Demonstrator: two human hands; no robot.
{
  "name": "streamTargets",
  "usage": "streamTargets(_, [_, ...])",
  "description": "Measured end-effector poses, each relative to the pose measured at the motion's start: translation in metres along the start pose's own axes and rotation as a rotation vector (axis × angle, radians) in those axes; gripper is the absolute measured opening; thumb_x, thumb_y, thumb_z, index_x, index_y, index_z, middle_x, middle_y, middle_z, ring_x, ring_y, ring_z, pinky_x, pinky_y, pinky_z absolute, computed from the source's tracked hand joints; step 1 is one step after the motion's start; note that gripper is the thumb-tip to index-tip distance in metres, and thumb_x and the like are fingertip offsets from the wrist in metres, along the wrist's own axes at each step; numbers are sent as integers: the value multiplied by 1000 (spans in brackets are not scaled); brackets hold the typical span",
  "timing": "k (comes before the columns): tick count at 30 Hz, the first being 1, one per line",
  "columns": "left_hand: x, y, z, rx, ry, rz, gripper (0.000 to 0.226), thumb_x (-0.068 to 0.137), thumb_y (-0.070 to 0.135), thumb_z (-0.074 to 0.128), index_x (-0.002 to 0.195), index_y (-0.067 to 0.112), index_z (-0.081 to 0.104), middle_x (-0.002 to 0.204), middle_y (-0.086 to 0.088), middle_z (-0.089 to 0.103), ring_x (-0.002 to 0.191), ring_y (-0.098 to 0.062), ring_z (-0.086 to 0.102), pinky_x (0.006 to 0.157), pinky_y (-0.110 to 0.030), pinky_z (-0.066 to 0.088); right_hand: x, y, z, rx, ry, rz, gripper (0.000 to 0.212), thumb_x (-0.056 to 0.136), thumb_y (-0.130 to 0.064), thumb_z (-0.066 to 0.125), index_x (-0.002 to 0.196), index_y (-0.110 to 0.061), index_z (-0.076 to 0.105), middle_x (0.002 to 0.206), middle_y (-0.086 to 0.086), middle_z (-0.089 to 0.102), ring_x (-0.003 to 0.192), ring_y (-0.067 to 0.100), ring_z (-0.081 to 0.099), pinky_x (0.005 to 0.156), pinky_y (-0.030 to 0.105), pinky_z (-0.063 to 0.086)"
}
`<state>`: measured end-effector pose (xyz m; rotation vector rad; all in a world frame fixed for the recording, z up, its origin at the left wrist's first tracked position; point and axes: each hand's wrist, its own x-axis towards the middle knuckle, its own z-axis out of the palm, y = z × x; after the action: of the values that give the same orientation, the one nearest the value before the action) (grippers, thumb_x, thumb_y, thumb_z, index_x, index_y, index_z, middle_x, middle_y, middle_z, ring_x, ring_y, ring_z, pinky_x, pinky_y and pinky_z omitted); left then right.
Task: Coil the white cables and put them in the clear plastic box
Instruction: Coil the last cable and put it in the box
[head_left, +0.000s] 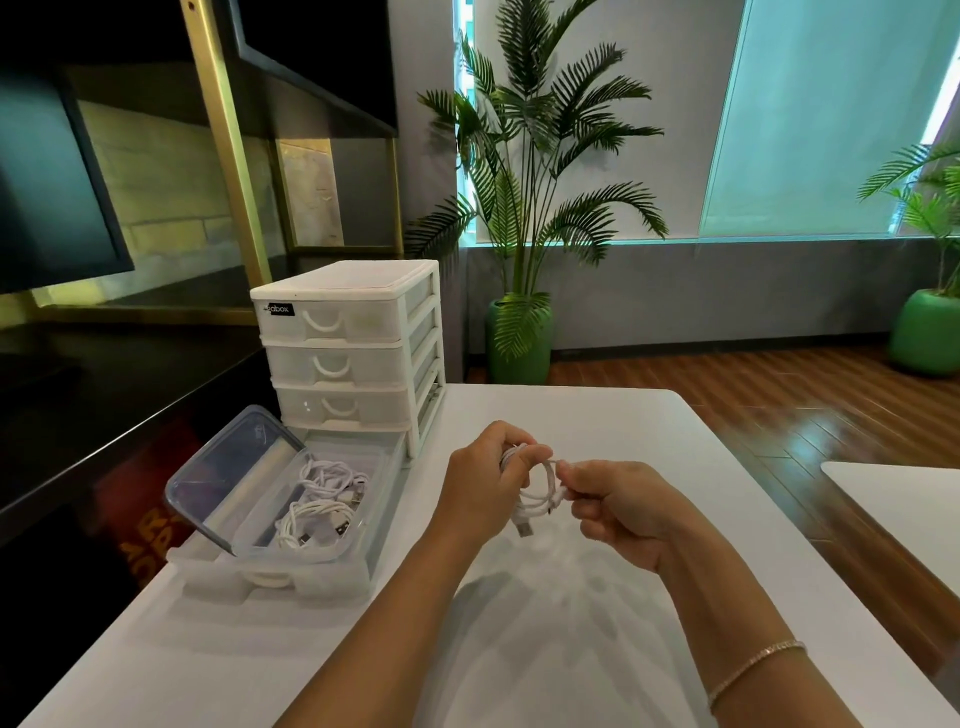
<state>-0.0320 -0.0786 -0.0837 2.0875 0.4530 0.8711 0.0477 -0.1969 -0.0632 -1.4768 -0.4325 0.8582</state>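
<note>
Two hands held above the white bench (597, 649), both busy with one white cable (540, 488); left hand (480, 488) curled round the coiled loops, fingertips buried in the strands and hard to count; right hand (618, 506) pinching the loop's far side between thumb and bent fingers; one metal plug (524, 528) hanging free below the left hand, the other end lost in the bundle. Forearms cut off by the lower edge; thin bracelet (753, 670) on the right wrist. Left of the hands, clear plastic box (363, 525) sitting inside a pulled-out drawer (280, 579), lid (228, 473) tipped up at its far left; two coiled white cables (322, 499) lying inside, plugs just visible through the wall. Behind, small white drawer tower (348, 353), three upper drawers pushed in, contents blurred behind frosted fronts.
</note>
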Motion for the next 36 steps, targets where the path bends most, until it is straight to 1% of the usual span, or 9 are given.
streamTargets(3, [1, 0, 2, -113, 19, -85, 16, 89, 32, 57, 96, 18, 59, 69, 10, 56, 60, -10, 53, 53, -10, 41, -2, -1, -2, -279, 35, -39, 16, 88, -12, 60, 78, -2, 65, 62, 8, 47, 53, 14, 40, 44, 21, 41])
streamTargets(5, [1, 0, 4, -248, 21, -150, 17, 90, 33, 56, 97, 18, 59, 67, 7, 55, 58, -10, 51, 54, -17, 43, -2, -1, -1, -341, 38, -73, 12, 88, -11, 60, 78, -4, 64, 66, 10, 55, 57, 17, 49, 49, 22, 47])
streamTargets(10, [1, 3, 7, -575, 83, -325, 9, 90, 29, 55, 92, 21, 58, 65, 3, 57, 54, -9, 54, 54, -21, 46, 2, 2, 7, -78, 33, -60, 7, 89, -7, 57, 87, -3, 63, 82, 18, 70, 64, 19, 68, 58, 23, 58])
streamTargets(16, [1, -2, 6, -246, 177, -207, 24, 90, 38, 52, 107, 20, 54, 100, -2, 63, 83, -17, 63, 67, -21, 52, 3, 4, 17, 195, -30, -73, 20, 84, -2, 61, 105, -2, 60, 100, 18, 69, 85, 28, 70, 70, 28, 59])
streamTargets(18, [0, -1, 7, -186, 199, -183, 24, 90, 38, 52, 108, 21, 53, 108, 0, 63, 90, -18, 64, 67, -18, 50, 3, 5, 19, 209, -8, -79, 27, 80, 2, 65, 106, -3, 59, 101, 18, 68, 84, 28, 70, 70, 28, 58])
streamTargets(21, [2, -2, 6, -131, 221, -164, 27, 90, 38, 52, 110, 20, 53, 109, -2, 63, 86, -15, 60, 62, -12, 46, 3, 7, 21, 221, -4, -54, 26, 81, 5, 62, 106, -2, 59, 94, 18, 70, 77, 26, 70, 67, 27, 58])
streamTargets(26, [2, -3, 4, -117, 188, -172, 29, 90, 40, 51, 111, 20, 53, 109, -6, 65, 85, -17, 61, 62, -13, 47, 2, 7, 21, 258, -14, -39, 34, 82, 8, 60, 111, -6, 50, 90, 16, 70, 76, 26, 70, 67, 30, 58])
streamTargets(31, [4, -3, 4, -285, 159, -319, 29, 89, 45, 49, 109, 24, 52, 115, -14, 63, 99, -32, 63, 65, -24, 51, 1, 6, 21, 243, -72, -35, 33, 85, 4, 58, 114, -6, 49, 92, 17, 69, 74, 26, 70, 65, 29, 59])
streamTargets(36, [4, -4, 4, -311, 143, -315, 29, 89, 45, 50, 109, 24, 51, 114, -12, 63, 94, -26, 64, 65, -21, 51, 2, 6, 20, 336, -123, -19, 30, 85, 8, 53, 112, -3, 50, 93, 19, 69, 71, 25, 71, 65, 31, 60])
